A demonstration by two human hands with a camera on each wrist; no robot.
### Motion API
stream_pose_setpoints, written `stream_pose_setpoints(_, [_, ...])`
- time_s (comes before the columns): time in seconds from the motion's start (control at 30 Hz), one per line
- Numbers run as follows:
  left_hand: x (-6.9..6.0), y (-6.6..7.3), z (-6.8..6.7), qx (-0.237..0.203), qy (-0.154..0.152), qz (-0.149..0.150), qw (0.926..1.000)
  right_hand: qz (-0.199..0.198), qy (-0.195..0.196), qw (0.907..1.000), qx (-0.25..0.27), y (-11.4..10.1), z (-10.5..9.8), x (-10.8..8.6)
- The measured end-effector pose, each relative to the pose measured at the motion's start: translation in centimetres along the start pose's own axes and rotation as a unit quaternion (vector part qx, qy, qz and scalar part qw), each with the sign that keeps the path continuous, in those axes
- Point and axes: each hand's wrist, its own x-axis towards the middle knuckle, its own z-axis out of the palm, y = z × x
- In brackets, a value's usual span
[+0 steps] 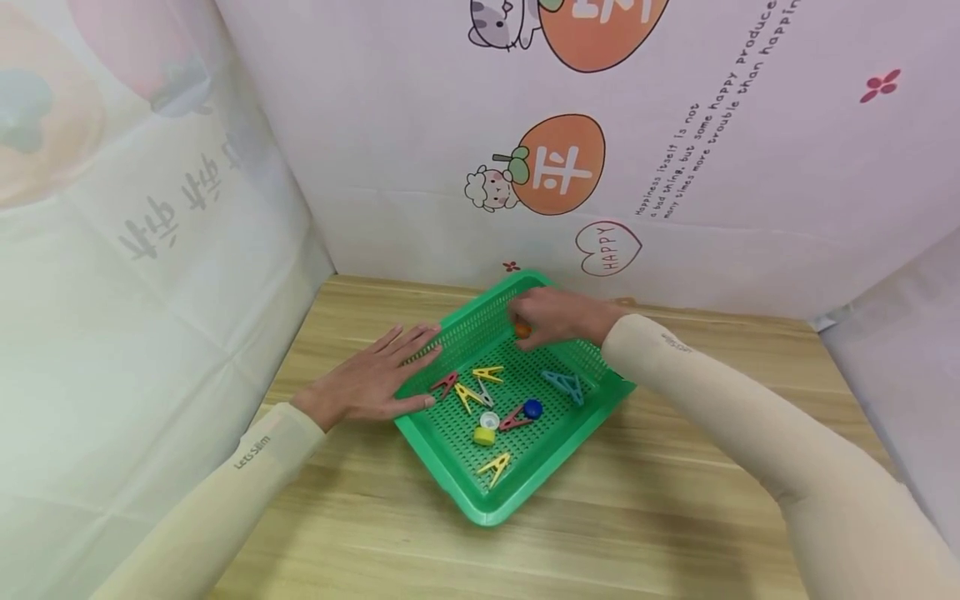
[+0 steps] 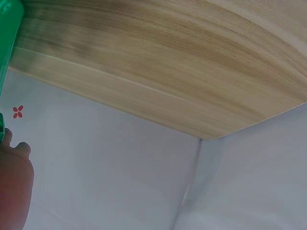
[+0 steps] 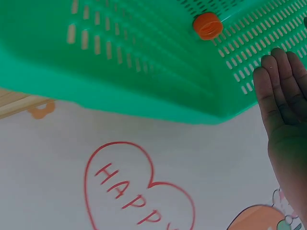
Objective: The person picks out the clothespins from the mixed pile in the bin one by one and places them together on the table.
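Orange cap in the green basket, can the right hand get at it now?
Probably yes: the right hand reaches into the green basket, close to the orange cap, with nothing visible between them.

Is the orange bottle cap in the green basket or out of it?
In. The right wrist view shows the orange bottle cap within the green basket's walls, apart from the right hand.

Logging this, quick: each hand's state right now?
Left hand: open, touching the basket.
Right hand: open, holding nothing, near the orange cap.
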Motion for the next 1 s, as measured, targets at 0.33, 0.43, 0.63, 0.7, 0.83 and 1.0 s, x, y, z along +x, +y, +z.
stream_pose_setpoints(0.33, [0.0,0.0,0.1,0.002,0.003,0.001,1.0,-0.015,-0.068,0.9974,-0.021,-1.8,1.4,2.5])
stream_pose_setpoints(0.43, [0.0,0.0,0.0,0.001,0.0,-0.002,1.0,0.001,-0.091,0.9954,-0.029,-2.3,2.3,3.0])
stream_pose_setpoints(0.63, [0.0,0.1,-0.1,0.003,0.0,-0.003,1.0,0.008,-0.108,0.9934,-0.038,-2.9,3.9,3.8])
stream_pose_setpoints(0.7, [-0.1,0.1,-0.1,0.002,-0.002,-0.004,1.0,0.009,-0.113,0.9929,-0.038,-3.1,4.3,4.1])
stream_pose_setpoints(0.83, [-0.1,0.1,0.0,-0.002,-0.002,-0.005,1.0,0.012,-0.121,0.9914,-0.049,-3.3,4.8,4.5])
stream_pose_setpoints(1.0, [0.0,0.1,-0.1,0.0,0.0,-0.003,1.0,0.011,-0.129,0.9894,-0.066,-3.4,5.3,4.8])
